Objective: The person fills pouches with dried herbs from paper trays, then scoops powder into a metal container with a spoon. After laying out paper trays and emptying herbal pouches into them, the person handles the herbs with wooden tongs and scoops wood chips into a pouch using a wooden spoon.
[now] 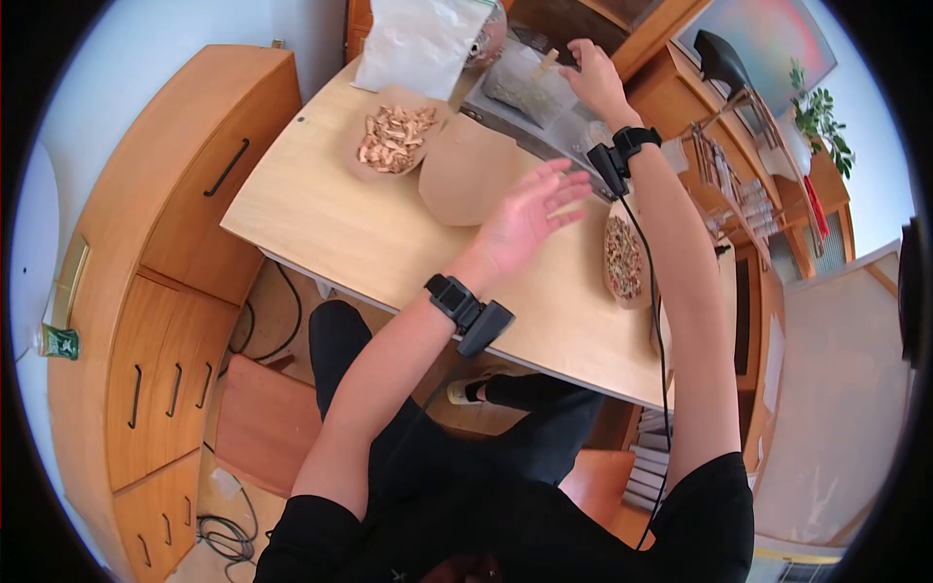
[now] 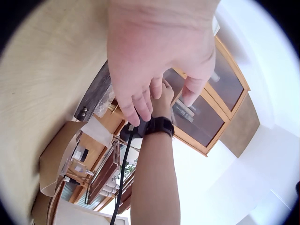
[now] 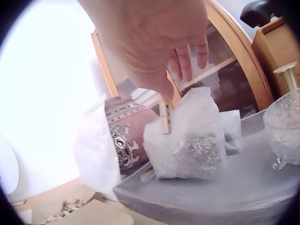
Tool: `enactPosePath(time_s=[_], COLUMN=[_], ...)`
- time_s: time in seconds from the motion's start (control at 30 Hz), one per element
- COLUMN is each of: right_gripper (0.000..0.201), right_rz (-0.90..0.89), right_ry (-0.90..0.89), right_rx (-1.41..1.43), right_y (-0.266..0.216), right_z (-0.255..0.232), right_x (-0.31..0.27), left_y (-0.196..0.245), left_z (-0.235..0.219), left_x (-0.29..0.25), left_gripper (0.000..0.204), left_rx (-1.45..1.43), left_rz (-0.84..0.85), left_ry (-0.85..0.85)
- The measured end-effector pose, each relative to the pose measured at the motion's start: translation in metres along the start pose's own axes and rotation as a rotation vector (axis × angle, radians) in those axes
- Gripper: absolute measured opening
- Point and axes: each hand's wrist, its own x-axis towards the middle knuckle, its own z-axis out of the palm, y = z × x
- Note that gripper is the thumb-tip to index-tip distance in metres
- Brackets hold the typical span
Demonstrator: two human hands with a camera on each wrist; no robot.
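My right hand (image 1: 595, 83) reaches over a grey tray (image 3: 211, 192) at the back of the table. Its fingers are loosely extended, and the thumb tip is right at the top of a wooden clothespin (image 3: 164, 117). The clothespin is clipped to the upper part of a translucent bag (image 3: 187, 136) of dried herbs standing on the tray. Over the middle of the table my left hand (image 1: 520, 223) hovers with relaxed, spread fingers and nothing in them. Closest to it lies a brown paper container (image 1: 471, 175), its flat side showing.
A paper container (image 1: 350, 155) of dried brown pieces stands at the left, another with mixed herbs (image 1: 623, 257) at the right. Behind them are a white plastic bag (image 1: 418, 49) and a patterned reddish pot (image 3: 129, 133). A glass bowl (image 3: 283, 126) sits on the tray's right. A cable (image 1: 664, 360) hangs from my right wrist.
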Motion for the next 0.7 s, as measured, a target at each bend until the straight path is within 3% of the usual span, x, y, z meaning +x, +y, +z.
enactPosePath(time_s=[0.1,0.17,0.33,0.43,0.5,0.57,0.6,0.63,0.7], right_gripper=[0.034,0.032,0.041,0.055,0.062,0.065,0.058,0.052,0.049], right_rz=[-0.022,0.061,0.078,0.176,0.296,0.185,0.003,-0.202,-0.492], right_ry=[0.044,-0.144,-0.331,-0.318,-0.279,-0.454,-0.147,-0.261,0.090], right_rx=[0.113,0.363,0.428,0.270,0.163,0.248,0.323,0.836,0.835], right_y=[-0.016,-0.037,-0.109,-0.134,-0.164,-0.231,-0.263,-0.285,-0.326], right_z=[-0.039,-0.080,-0.157,-0.138,-0.099,-0.079,-0.029,-0.038,0.002], right_x=[-0.020,-0.058,-0.216,-0.309,-0.333,-0.309,-0.317,-0.299,-0.293], left_y=[0.000,0.005,0.015,0.037,0.060,0.076,0.082,0.089,0.099], left_z=[-0.006,-0.002,0.005,0.015,0.027,0.044,0.057,0.070,0.099], left_x=[0.002,0.002,-0.003,-0.025,-0.045,-0.067,-0.079,-0.093,-0.120], left_gripper=[0.049,0.050,0.052,0.053,0.054,0.055,0.056,0.057,0.057], left_rx=[-0.103,-0.125,-0.111,-0.101,-0.125,-0.097,-0.047,0.004,0.118], left_rz=[0.034,0.068,0.100,0.140,0.176,0.224,0.266,0.265,0.279], left_ry=[-0.035,-0.067,-0.144,-0.211,-0.299,-0.331,-0.327,-0.350,-0.393])
